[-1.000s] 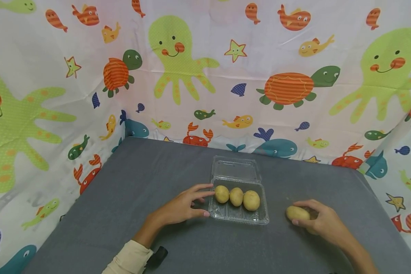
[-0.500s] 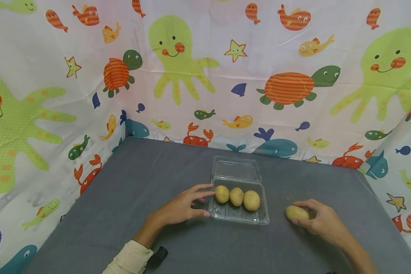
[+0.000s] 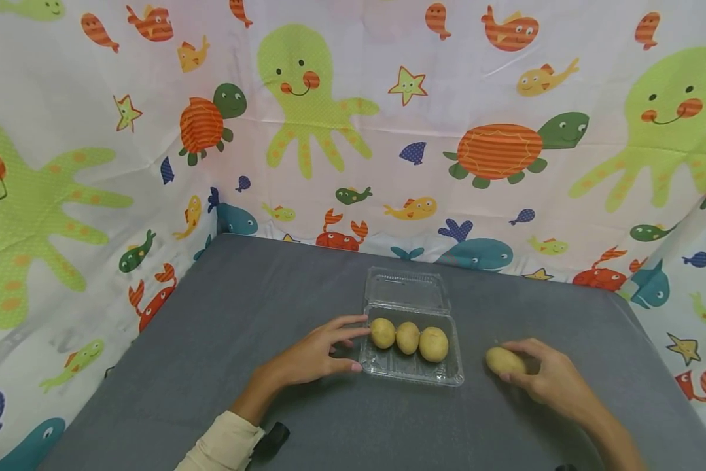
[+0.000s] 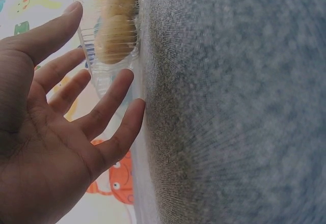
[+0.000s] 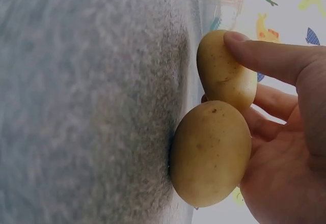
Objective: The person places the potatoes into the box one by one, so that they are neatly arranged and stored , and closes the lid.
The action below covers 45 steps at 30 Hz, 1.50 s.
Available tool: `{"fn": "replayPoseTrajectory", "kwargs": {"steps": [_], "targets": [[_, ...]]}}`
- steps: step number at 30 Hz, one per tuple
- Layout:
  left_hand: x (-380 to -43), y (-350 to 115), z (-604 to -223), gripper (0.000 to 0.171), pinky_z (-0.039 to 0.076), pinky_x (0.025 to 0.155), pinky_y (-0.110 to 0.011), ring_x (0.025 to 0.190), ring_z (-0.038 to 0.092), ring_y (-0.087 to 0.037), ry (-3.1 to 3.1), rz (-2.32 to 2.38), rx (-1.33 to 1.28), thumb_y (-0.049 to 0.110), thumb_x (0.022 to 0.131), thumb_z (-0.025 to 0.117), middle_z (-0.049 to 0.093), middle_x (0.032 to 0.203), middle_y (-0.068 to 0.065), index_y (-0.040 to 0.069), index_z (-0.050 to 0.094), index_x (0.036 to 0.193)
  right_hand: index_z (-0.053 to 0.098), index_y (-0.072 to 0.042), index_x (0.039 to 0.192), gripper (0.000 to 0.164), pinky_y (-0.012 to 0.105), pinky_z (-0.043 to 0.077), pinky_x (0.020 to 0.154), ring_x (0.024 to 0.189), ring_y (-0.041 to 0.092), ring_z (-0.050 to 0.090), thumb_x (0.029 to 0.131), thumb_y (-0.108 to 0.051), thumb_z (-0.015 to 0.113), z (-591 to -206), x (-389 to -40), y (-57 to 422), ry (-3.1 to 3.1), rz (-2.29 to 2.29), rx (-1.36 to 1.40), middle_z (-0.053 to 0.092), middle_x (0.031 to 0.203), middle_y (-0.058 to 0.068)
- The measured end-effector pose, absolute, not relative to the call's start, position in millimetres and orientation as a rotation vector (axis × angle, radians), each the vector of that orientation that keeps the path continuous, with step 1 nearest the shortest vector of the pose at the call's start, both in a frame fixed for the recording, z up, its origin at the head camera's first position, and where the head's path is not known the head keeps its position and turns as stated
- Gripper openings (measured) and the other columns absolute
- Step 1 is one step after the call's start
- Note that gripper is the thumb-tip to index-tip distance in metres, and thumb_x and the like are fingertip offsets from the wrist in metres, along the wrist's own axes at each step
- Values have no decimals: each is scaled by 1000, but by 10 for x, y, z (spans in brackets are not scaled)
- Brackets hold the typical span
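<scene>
Three yellow potatoes [image 3: 407,338] lie in a row inside a clear plastic clamshell box [image 3: 411,377], its lid [image 3: 408,290] folded back. My left hand [image 3: 317,353] is at the box's left side, fingers spread and fingertips right at the rim. To the right of the box, my right hand [image 3: 549,376] pinches a potato [image 5: 219,66] between thumb and fingers, low over the table. The right wrist view shows another potato [image 5: 211,152] on the table beside the palm, mostly hidden by the hand in the head view.
A grey cloth covers the table [image 3: 258,288]. Behind it and along both sides hangs a white curtain [image 3: 353,78] printed with sea animals. A stretch of table separates the box from the right hand.
My right hand has shifted slightly left toward the box with the potato it holds. The left hand and the box stay in place.
</scene>
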State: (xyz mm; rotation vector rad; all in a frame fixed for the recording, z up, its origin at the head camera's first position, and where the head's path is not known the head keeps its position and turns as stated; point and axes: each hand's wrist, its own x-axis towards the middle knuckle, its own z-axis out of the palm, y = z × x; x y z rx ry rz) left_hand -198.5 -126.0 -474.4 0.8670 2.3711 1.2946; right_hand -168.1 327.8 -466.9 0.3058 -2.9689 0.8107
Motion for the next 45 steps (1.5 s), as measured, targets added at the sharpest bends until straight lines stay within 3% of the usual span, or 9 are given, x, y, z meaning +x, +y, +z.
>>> {"fn": "replayPoseTrajectory", "kwargs": {"steps": [5,24,29,32,40,45], "targets": [[-1985,-1256,-4742,67,51,107,-54,131,63,-22,2370,1293,866,35,99,78,32,172,8,21,52,159,75,-13,127,50,62,51,94,116,35,66,85,-35,91,-4670,-1672,3251,-2946,817,313,74,121,9],[-1992,-1249,-4744,66,51,107,-54,131,63,-24,2366,1292,870,35,99,78,31,172,8,22,52,159,75,-14,126,48,56,51,93,111,28,65,86,-36,91,-4604,-1684,3106,-2818,808,358,74,119,4],[-1986,-1260,-4737,66,50,107,-56,132,63,-26,2361,1299,871,33,100,77,31,173,5,21,51,159,75,-19,127,47,37,50,93,111,23,66,86,-35,91,-4593,-1691,3059,-2781,828,377,74,120,-1],[-1984,-1260,-4740,66,50,107,-56,132,63,-26,2362,1302,870,32,100,78,31,173,3,20,52,159,75,-21,127,47,32,49,93,111,19,65,86,-34,91,-4584,-1691,3031,-2766,839,386,74,121,-3],[-1988,-1250,-4750,66,50,107,-55,132,63,-25,2371,1289,858,34,99,77,31,172,6,21,52,159,74,-22,130,47,47,51,95,113,7,61,88,-37,89,-4531,-1697,2956,-2772,858,383,74,123,-4],[-1986,-1251,-4734,66,50,107,-54,132,63,-25,2364,1293,854,33,100,77,31,172,8,20,52,159,75,-23,128,45,30,54,88,105,2,65,87,-34,90,-4508,-1715,2919,-2735,886,419,74,120,-7]]}}
